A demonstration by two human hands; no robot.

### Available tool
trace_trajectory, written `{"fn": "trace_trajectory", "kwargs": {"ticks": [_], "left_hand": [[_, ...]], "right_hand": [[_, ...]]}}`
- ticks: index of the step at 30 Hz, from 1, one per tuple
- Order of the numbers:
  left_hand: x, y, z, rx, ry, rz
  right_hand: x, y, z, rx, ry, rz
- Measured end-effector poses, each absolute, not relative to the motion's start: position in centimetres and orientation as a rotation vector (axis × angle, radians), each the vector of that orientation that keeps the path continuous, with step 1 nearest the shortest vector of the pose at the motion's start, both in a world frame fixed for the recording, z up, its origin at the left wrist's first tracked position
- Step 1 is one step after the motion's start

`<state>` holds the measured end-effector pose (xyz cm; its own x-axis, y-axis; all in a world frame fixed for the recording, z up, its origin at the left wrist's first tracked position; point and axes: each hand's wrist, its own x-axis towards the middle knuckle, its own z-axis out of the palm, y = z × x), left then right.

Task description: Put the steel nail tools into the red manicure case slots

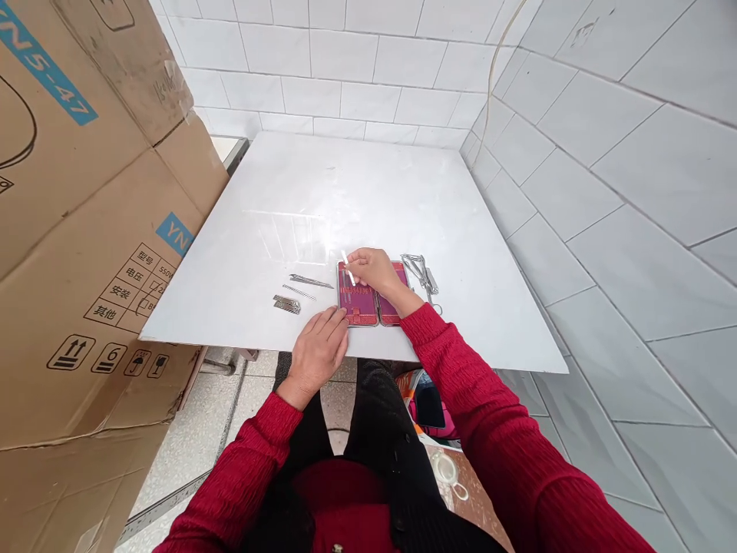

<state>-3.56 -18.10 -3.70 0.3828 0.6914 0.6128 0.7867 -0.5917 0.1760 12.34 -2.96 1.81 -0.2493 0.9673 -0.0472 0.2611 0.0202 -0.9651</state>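
Observation:
A manicure case (361, 316) with a red and purple lining lies open flat on the white table, with slim tools in the loops of its left half. Above that half, my right hand (371, 270) pinches a slim white stick (348, 269), held at a slant. My left hand (322, 339) rests at the table's front edge, fingers laid out flat and fingertips at the case's left lower corner. Left of the case lie tweezers (309, 281), a thin metal tool (299, 293) and nail clippers (286, 305). Several metal tools, scissors (429, 284) among them, lie to its right.
The table (391, 192) reaches back to a tiled wall (368, 54), with another tiled wall (622, 169) on the right. Large cardboard boxes (86, 253) stand close on the left. A stool-like brown surface (469, 491) with a clear lid is below, at right.

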Motion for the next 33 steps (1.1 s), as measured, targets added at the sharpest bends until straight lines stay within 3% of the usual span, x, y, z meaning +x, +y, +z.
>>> {"fn": "trace_trajectory", "kwargs": {"ticks": [26,33], "left_hand": [[-3.4,-17.9,-3.6,-2.497,-1.349,-1.034],[-3.4,-17.8,-2.7,-2.484,-1.608,-1.327]], "right_hand": [[13.3,-2.1,-0.4,-1.125,-1.492,1.261],[13.6,-2.0,0.0,-1.008,-1.330,1.425]]}}
